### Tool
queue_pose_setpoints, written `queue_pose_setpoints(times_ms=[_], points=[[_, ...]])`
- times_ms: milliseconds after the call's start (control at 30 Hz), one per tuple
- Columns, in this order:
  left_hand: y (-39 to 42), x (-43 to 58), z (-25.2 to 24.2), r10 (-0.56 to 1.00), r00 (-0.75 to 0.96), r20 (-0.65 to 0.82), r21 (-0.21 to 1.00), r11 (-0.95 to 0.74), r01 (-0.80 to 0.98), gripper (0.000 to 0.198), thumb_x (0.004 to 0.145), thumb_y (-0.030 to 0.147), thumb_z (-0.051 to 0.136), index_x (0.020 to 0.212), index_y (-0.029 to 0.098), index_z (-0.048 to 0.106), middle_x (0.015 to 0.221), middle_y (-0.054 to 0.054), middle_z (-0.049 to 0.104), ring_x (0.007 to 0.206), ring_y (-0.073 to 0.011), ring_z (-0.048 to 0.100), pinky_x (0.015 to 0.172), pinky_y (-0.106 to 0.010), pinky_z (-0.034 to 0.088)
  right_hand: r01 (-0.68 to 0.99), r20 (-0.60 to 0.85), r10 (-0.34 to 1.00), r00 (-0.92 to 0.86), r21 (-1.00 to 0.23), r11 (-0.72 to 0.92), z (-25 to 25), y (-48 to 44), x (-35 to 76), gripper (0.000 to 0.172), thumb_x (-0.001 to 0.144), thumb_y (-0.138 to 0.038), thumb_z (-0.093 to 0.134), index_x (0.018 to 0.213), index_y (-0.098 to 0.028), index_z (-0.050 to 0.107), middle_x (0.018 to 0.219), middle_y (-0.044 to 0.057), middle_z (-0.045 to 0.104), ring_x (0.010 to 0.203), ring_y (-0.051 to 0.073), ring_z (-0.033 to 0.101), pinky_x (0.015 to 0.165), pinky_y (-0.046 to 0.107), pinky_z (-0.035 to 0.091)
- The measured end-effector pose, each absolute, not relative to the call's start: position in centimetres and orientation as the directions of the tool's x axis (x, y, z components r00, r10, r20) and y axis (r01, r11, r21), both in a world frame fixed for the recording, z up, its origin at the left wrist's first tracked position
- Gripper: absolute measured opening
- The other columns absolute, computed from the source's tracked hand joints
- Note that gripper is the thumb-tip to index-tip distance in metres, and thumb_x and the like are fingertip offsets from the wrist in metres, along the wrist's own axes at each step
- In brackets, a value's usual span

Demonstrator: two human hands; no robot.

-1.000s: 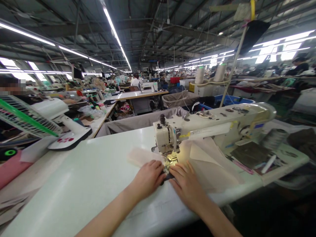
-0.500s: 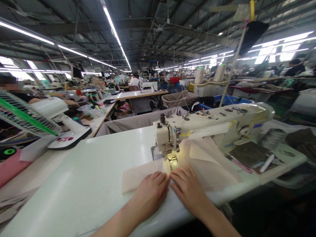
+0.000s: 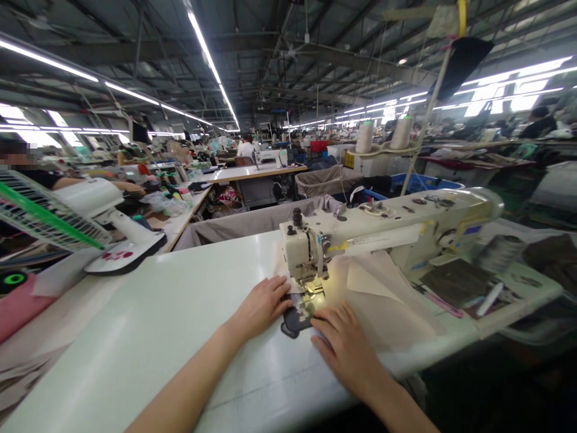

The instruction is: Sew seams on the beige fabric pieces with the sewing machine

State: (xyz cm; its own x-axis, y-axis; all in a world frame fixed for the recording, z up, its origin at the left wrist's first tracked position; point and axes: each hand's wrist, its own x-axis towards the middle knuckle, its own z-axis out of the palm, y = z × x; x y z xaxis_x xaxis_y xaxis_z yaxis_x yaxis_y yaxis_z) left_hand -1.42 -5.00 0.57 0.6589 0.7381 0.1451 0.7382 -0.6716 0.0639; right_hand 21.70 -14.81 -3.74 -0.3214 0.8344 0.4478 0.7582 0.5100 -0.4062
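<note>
Now the pale fabric strip is gone from the counter [image 3: 171, 337] at nine o'clock, and a dark patterned piece [image 3: 301, 314] lies under the sewing machine [image 3: 360, 237] needle, left hand [image 3: 264, 304] flat with fingers spread on its edge, right hand [image 3: 345, 343] pressed flat beside it at five o'clock.

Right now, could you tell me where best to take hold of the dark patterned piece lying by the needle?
Probably its near edge, from the front: the dark piece lies flat, far end under the sewing machine, both hands beside it.
</note>
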Motion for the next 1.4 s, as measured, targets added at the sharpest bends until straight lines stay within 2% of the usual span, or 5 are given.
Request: queue_pose_setpoints(times_ms=[333,800,1000,1233,1400], points=[[-6.7,-0.5,0.3,0.765,0.611,0.201,-0.040,-0.617,0.786,0.029,0.096,0.033,0.062,0.121,0.019,0.060,0.131,-0.013,0.063,0.118,-0.0303,0.062,0.099,-0.046,0.053,0.749,0.437,0.840,-0.322,-0.426,0.508,-3.4,-14.9,21.7,0.021,0.098,-0.022,0.059,0.118,-0.023,0.066,0.118,0.007,0.068,0.115,0.026,0.061,0.117,0.061,0.028],[-6.1,-0.5,0.9,0.780,0.610,0.137,-0.074,-0.606,0.792,0.039,0.099,0.039,0.058,0.135,0.024,0.055,0.136,-0.012,0.059,0.123,-0.0305,0.058,0.105,-0.050,0.045,0.746,0.421,0.849,-0.320,-0.440,0.500,-3.5,-14.9,21.7,0.022,0.097,-0.020,0.061,0.117,-0.024,0.066,0.118,0.007,0.068,0.116,0.026,0.061,0.117,0.061,0.028],[-5.6,-0.6,0.9,0.721,0.668,0.182,0.008,-0.681,0.733,0.036,0.099,0.036,0.058,0.132,0.023,0.056,0.139,-0.010,0.058,0.135,-0.0297,0.049,0.113,-0.050,0.038,0.756,0.433,0.842,-0.323,-0.417,0.504,-3.3,-14.6,21.5,0.022,0.096,-0.020,0.060,0.118,-0.023,0.066,0.118,0.008,0.069,0.115,0.026,0.061,0.117,0.061,0.029],[-7.4,0.2,1.7,0.728,0.672,0.133,0.123,-0.685,0.718,0.027,0.103,0.023,0.041,0.099,0.019,0.067,0.100,-0.008,0.064,0.095,-0.0222,0.061,0.087,-0.035,0.053,0.730,0.450,0.829,-0.333,-0.433,0.528,-2.8,-14.3,20.8,0.027,0.099,-0.019,0.053,0.124,-0.022,0.062,0.122,0.009,0.068,0.118,0.025,0.060,0.116,0.057,0.031],[-9.7,1.2,0.9,0.718,0.685,0.120,0.172,-0.695,0.698,0.023,0.098,0.012,0.046,0.107,0.020,0.066,0.110,-0.007,0.064,0.100,-0.0211,0.061,0.088,-0.034,0.054,0.699,0.417,0.829,-0.372,-0.462,0.546,-2.9,-14.5,20.8,0.025,0.100,-0.020,0.053,0.124,-0.022,0.061,0.122,0.008,0.068,0.118,0.025,0.059,0.116,0.057,0.030]])
